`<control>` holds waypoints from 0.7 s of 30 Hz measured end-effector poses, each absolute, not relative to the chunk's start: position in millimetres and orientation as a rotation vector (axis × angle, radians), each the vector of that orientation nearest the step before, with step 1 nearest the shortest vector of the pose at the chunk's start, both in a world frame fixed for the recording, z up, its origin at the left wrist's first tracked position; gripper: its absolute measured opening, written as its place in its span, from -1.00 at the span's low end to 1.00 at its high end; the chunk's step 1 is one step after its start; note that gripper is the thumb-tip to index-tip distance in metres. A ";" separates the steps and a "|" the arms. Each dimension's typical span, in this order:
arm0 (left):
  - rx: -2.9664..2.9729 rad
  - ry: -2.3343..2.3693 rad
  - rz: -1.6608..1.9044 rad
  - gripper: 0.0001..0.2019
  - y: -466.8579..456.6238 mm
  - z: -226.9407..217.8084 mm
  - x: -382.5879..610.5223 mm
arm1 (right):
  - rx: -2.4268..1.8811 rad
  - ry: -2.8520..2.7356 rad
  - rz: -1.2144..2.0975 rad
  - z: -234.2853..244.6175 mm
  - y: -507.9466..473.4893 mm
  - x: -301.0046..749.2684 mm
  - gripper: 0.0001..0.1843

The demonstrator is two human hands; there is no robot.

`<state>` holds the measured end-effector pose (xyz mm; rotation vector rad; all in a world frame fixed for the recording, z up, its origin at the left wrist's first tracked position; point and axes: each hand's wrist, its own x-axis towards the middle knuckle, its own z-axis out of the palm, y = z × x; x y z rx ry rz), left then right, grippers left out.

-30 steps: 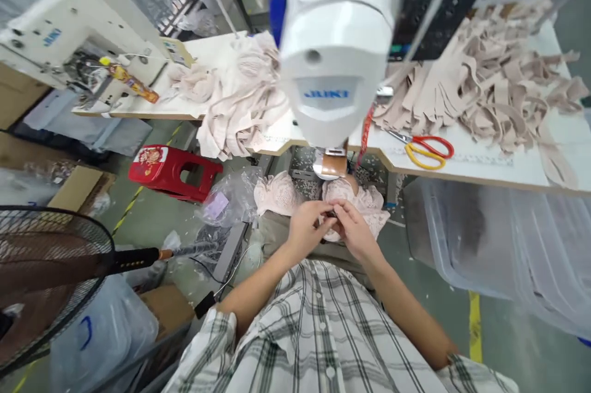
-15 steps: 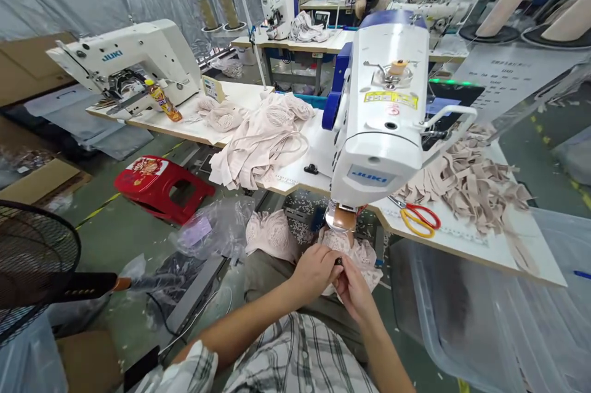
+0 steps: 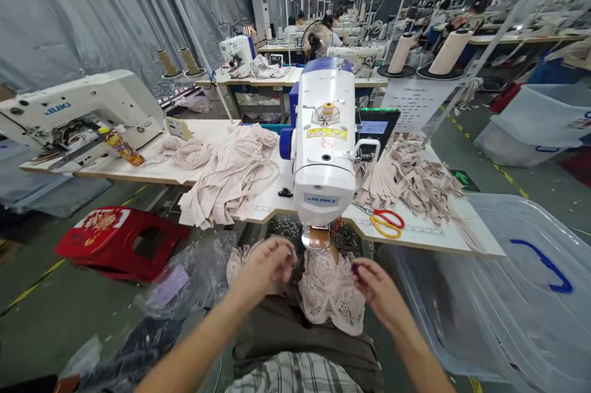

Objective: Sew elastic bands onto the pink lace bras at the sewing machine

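A small dark purple piece (image 3: 355, 268), too small to name, is pinched between the fingertips of my right hand (image 3: 379, 292). Left of it, my left hand (image 3: 264, 267) is raised with its fingers curled together in a pinch; a tiny shiny spot shows there, but I cannot make out what it is. Between my hands, a beige lace bra (image 3: 333, 291) hangs from below the head of the white sewing machine (image 3: 325, 190) down over my lap. Another pale lace bra (image 3: 234, 262) lies on my left, partly behind my left hand.
Scissors (image 3: 386, 223) with red and yellow handles lie right of the machine, near heaped beige strips (image 3: 415, 180). Bra pieces (image 3: 231, 177) cover the table's left part. A red stool (image 3: 117, 242) stands left; a clear plastic bin (image 3: 521, 294) stands right.
My hands were together below the machine head; now they are apart, left hand to the left, right hand to the right, uncovering the lace bra. The view has tilted up and turned right.
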<state>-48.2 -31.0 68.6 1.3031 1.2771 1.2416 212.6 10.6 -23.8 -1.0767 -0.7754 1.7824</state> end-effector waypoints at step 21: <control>1.758 1.280 1.492 -0.69 165.7 294.6 -35.2 | -0.721 -1.859 0.580 239.1 194.7 140.6 -0.82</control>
